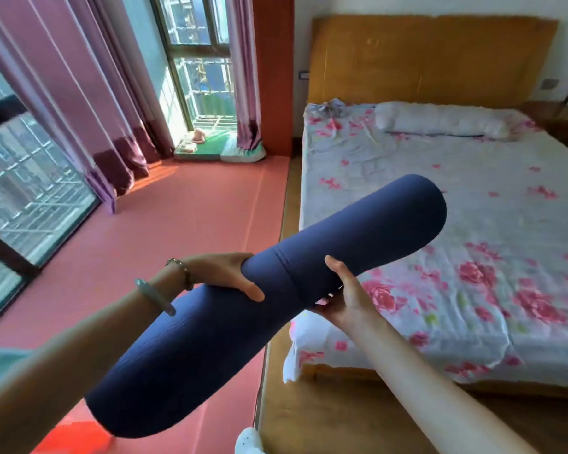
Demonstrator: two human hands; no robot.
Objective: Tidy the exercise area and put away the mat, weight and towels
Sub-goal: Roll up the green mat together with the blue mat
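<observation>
Over the pink floor padding (184, 217) at left, my left hand (223, 273) grips the rolled navy mat (367, 224) mid-length, fingers over the top, thumb on the near side. Mat is held in the air, far end tilted up right. My right hand (344, 296) grips its underside, thumb up, in front of the floral-sheeted bed (456, 198).

bed (456, 198): floral sheet, right | pillow (439, 121): white, by headboard (423, 60) | curtains (79, 93): purple, left
</observation>
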